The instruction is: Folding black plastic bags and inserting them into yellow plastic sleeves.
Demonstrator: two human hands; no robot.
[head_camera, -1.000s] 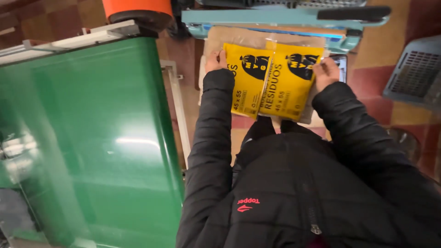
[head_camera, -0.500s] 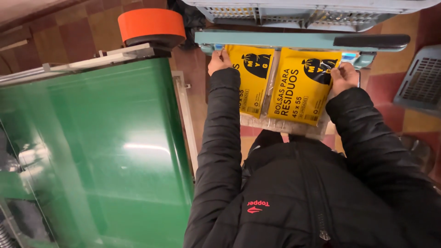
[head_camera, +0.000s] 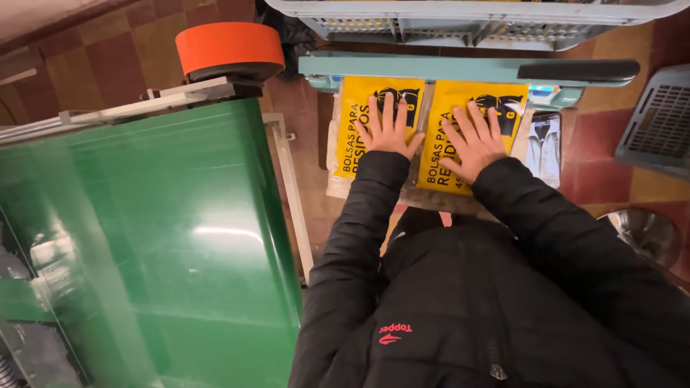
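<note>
- Fingers (head_camera: pixel 389 108) of the left hand (head_camera: pixel 387 129) are spread wide and lie flat on the left yellow packet (head_camera: pixel 359 136), palm down, holding nothing.
- Fingers (head_camera: pixel 480 123) of the right hand (head_camera: pixel 473 144) are likewise fanned out and pressed flat on the right yellow packet (head_camera: pixel 449 100), nothing gripped.
- Both yellow packets, printed in black, lie side by side and touching on the small counter (head_camera: pixel 431 200) in front of the person, their far ends tucked under the pale green bar (head_camera: pixel 417 68) of a sealing machine that runs along the counter's far edge.
- A black handle (head_camera: pixel 578 70) sits on the bar's right end.
- Clear plastic (head_camera: pixel 332 154) shows along the left edge of the left packet; another clear-wrapped item (head_camera: pixel 544 144) lies just beside the right packet, at the counter's right edge.
- Black puffer jacket sleeves (head_camera: pixel 359 223) cover both arms down to the wrists.
- A large green machine housing (head_camera: pixel 144 244) fills the left of the view, well apart from the hands, with an orange roll (head_camera: pixel 228 44) perched at its far corner.
- A grey plastic crate (head_camera: pixel 460 21) stands beyond the bar; a second grey crate (head_camera: pixel 658 118) rests on the red and tan tiled floor (head_camera: pixel 604 172) to the right.
</note>
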